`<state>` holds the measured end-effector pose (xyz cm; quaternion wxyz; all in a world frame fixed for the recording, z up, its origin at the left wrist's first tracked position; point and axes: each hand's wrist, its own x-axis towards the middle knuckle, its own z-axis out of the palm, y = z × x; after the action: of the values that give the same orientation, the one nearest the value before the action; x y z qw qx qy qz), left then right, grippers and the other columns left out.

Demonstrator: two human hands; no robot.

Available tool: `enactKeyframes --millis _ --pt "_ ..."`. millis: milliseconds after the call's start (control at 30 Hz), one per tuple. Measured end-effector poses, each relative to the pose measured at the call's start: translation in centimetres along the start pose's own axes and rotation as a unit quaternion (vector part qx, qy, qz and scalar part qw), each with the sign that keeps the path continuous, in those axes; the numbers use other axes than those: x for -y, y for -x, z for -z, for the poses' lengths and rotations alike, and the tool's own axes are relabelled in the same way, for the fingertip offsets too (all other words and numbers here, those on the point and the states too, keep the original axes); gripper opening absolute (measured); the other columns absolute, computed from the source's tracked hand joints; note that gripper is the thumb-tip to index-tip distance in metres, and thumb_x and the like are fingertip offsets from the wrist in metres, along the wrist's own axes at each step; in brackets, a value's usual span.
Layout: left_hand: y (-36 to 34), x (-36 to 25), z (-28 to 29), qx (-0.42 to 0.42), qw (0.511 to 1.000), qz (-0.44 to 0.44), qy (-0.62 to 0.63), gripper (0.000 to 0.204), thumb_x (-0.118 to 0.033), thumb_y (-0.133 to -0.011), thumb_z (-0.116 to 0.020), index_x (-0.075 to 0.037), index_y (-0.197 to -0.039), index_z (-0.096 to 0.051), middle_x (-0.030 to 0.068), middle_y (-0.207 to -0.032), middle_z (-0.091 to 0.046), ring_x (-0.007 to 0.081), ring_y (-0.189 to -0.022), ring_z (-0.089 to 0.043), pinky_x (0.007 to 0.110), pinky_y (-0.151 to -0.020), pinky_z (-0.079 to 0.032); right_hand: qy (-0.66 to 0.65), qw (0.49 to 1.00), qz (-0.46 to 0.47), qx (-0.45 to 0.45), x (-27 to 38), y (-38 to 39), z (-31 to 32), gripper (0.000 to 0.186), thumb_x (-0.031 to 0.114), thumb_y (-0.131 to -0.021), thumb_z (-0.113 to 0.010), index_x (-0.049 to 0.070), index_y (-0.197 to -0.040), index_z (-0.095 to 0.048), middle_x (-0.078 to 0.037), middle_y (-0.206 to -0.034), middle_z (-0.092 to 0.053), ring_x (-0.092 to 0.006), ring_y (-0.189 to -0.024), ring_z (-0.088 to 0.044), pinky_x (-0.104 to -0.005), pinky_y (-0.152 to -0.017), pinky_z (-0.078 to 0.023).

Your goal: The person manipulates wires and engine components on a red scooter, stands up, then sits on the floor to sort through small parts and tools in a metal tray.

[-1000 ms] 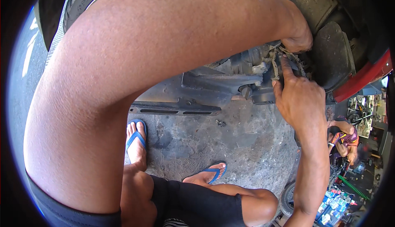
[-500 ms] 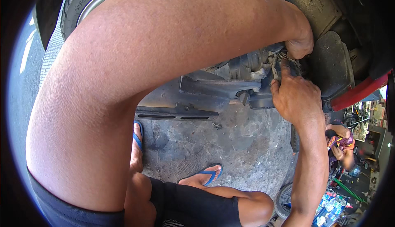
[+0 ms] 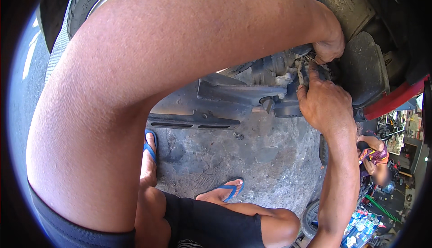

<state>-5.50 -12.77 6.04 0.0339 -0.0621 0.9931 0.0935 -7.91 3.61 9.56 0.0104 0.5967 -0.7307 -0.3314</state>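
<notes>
My left arm arches across the view to a scooter's underside. There my left hand (image 3: 329,45) is closed, fingers curled down among the engine parts; whatever its fingertips hold is hidden. Just below it, my right hand (image 3: 327,106) reaches in with index finger stretched and thumb apart, its other fingers out of sight. The index fingertip touches a dirty cluster of thin wires or hoses (image 3: 300,72) close to the left hand. Beside both hands stands a dusty black plastic flap (image 3: 363,70). A grey engine casing (image 3: 265,71) lies left of the fingers.
A black cover with slots (image 3: 193,121) runs along the scooter's lower side, and a tyre (image 3: 92,0) shows at upper left. Red bodywork (image 3: 396,97) juts in at right. My sandalled feet rest on stained concrete (image 3: 270,153). Another person (image 3: 374,156) is at far right, near cluttered tools.
Both hands stay at the same spot among the engine parts. My left hand has shifted very slightly, and the whole view has moved a little.
</notes>
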Motion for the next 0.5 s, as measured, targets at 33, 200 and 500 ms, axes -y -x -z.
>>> enactKeyframes --millis 33,200,500 --pt "0.03 0.01 -0.06 -0.001 1.0 -0.001 0.0 0.035 -0.026 -0.09 -0.058 -0.004 -0.114 -0.071 0.0184 -0.119 -0.07 0.0337 -0.115 -0.065 0.044 -0.098 -0.05 -0.002 1.0 0.007 -0.005 0.0 0.14 0.05 0.063 0.036 -0.099 -0.048 0.003 -0.151 -0.04 -0.031 -0.113 -0.068 -0.0443 -0.11 -0.066 -0.0511 -0.101 -0.049" --pt "-0.11 -0.01 -0.08 -0.002 1.0 0.003 0.005 0.036 -0.027 -0.09 -0.057 -0.004 -0.115 -0.071 0.0184 -0.12 -0.069 0.0337 -0.115 -0.064 0.044 -0.099 -0.05 -0.014 0.999 0.017 -0.026 -0.3 0.27 -0.23 0.065 0.034 -0.097 -0.05 0.003 -0.153 -0.037 -0.031 -0.111 -0.069 -0.0444 -0.107 -0.067 -0.051 -0.099 -0.05" --pt "-0.8 0.61 0.2 -0.007 1.0 0.014 0.01 0.037 -0.027 -0.091 -0.057 -0.004 -0.116 -0.07 0.0184 -0.121 -0.069 0.0337 -0.117 -0.064 0.044 -0.1 -0.049 -0.006 1.0 0.018 -0.018 -0.17 -0.19 -0.28 0.065 0.033 -0.098 -0.047 0.001 -0.154 -0.035 -0.033 -0.112 -0.068 -0.0444 -0.109 -0.066 -0.0506 -0.099 -0.05"
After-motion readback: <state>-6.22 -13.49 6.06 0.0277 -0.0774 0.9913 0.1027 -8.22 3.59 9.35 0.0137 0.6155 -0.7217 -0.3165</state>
